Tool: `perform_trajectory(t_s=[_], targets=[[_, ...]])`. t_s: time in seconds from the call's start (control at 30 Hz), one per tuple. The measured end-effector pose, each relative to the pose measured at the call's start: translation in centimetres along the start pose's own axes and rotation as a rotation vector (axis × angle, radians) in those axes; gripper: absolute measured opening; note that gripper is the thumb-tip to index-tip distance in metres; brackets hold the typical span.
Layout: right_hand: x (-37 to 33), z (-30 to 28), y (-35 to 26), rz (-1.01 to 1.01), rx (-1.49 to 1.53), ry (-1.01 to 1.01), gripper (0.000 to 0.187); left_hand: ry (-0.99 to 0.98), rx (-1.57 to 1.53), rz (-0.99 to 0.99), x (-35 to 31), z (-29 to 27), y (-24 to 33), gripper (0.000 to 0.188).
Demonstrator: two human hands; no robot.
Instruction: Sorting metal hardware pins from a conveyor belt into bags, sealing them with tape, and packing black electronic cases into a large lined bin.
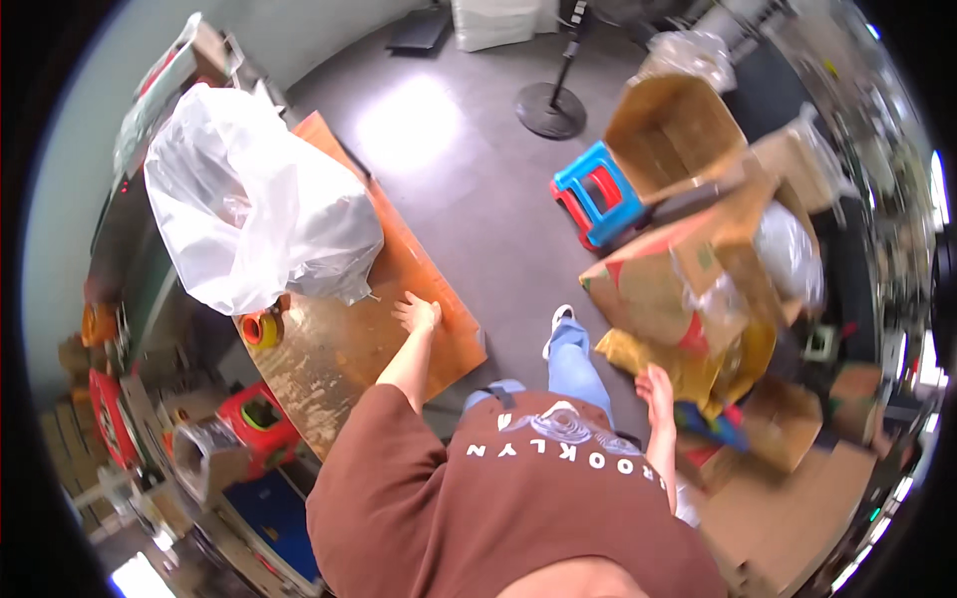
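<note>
Person [538,498] in a brown short-sleeved T-shirt stands before me, bare left hand [424,316] reaching over a wide wooden table [329,374] with an orange-brown top. The fingers of that hand are spread, with gaps between them, and nothing sits in their grasp; they are just above the wood or resting on it, and I cannot tell which. On the other side, the bare right hand [655,389] is raised at hip height with its fingers bent, right beside a crumpled sheet of yellow-brown wrapping [626,352]. Whether those fingers pinch its edge or only pass near it, I cannot tell.

Near the left fingertips, toward the table's far end, sits a big, puffed-out bag of whitish translucent plastic [269,214]. Its sides are full of creases, its lower edge bunches on the wood, and some faint brownish shape shows through the film. Close to that lower edge, by the table's left side, is a yellow-and-red roll of tape [261,330]. The bare wood nearby looks worn, with pale scuffed patches.

Across the grey floor, well apart from the bag, a blue-and-red plastic stool [620,204] stands against a gaping brown cardboard box [673,135]
</note>
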State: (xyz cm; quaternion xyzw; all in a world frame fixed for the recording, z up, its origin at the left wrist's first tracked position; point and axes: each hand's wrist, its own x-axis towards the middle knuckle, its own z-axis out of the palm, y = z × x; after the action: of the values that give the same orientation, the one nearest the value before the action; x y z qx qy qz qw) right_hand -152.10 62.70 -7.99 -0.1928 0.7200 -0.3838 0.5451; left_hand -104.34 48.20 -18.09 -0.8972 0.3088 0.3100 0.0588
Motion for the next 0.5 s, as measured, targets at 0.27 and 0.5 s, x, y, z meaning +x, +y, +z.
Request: perform_trajectory(t_s=[0.27, 0.5], targets=[[31.0, 32.1, -32.9, -0.363, -0.599, -0.565, 0.026, 0.011, -0.207, -0.111, 2.0, -0.3, 0.1, 0.078], [46.9, 52.2, -40.5, -0.511, -0.747, -0.931, 0.02, -0.521, -0.4, -0.059, 15.3, -4.6, 12.6, 0.06]])
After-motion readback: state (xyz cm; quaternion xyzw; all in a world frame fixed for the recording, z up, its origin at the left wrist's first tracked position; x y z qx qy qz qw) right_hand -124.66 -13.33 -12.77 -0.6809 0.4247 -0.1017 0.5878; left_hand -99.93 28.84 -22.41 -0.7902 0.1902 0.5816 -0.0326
